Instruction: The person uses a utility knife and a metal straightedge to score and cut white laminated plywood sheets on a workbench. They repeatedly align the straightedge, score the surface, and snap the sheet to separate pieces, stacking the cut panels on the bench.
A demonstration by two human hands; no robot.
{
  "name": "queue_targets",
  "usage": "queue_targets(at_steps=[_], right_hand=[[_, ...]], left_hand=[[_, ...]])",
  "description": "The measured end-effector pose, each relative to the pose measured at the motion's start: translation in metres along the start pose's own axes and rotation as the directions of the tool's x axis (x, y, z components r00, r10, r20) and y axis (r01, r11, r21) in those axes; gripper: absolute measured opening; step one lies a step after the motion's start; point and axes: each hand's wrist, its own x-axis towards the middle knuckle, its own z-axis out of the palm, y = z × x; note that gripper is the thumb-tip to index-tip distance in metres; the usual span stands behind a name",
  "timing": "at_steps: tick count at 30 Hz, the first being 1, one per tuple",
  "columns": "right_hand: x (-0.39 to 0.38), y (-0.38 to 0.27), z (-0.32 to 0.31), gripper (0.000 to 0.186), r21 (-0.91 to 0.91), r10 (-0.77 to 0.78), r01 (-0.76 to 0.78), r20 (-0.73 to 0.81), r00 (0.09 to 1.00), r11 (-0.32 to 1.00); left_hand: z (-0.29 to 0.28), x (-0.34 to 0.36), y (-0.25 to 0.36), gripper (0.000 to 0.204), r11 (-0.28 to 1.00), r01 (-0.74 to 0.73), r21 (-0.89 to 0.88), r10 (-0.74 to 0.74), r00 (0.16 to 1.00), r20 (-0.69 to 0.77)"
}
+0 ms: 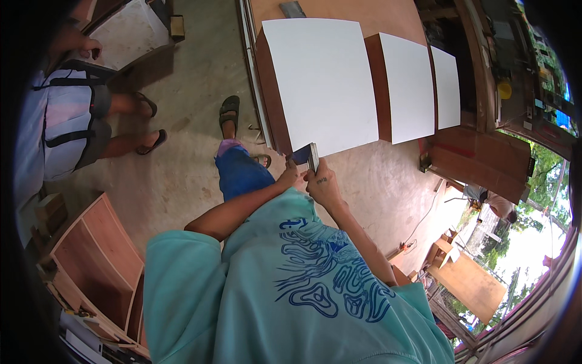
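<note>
My left hand (291, 176) is in front of me at the near corner of a large box-like panel (321, 85) with a white face and brown side. Its fingers are closed on a dark bluish flat piece (299, 155), perhaps a sheet; its kind is unclear. Close beside it, my right hand (324, 183) grips a narrow light grey block (313, 158), held upright. The block and the dark piece are side by side, and I cannot tell whether they are joined. Both overlap the lower edge of the white face in view.
Two more white-faced boxes (410, 88) (447, 85) stand in a row to the right. A person (70, 121) in sandals is at the far left, near a pale-topped table (130, 36). A wooden shelf unit (100, 255) stands lower left. A cable (427, 212) runs along the floor.
</note>
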Motion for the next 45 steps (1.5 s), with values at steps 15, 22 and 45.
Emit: queue_targets(at_steps=[15,22,45], right_hand=[[0.100,-0.037,0.003,0.020,0.036,0.148,-0.155,0.143,0.979,0.987],[0.133,-0.045,0.010,0.019,-0.098,0.206,-0.191,0.193,0.959,0.977],[0.146,-0.058,-0.005,0.017,0.011,0.201,-0.208,0.224,0.954,0.978]], left_hand=[[-0.034,0.033,0.027,0.026,0.984,-0.153,-0.092,0.160,0.984,0.074],[-0.070,0.032,0.057,0.036,0.980,-0.010,-0.200,0.028,0.996,0.088],[-0.083,0.047,0.065,0.048,0.979,-0.008,-0.202,-0.016,0.993,-0.116]])
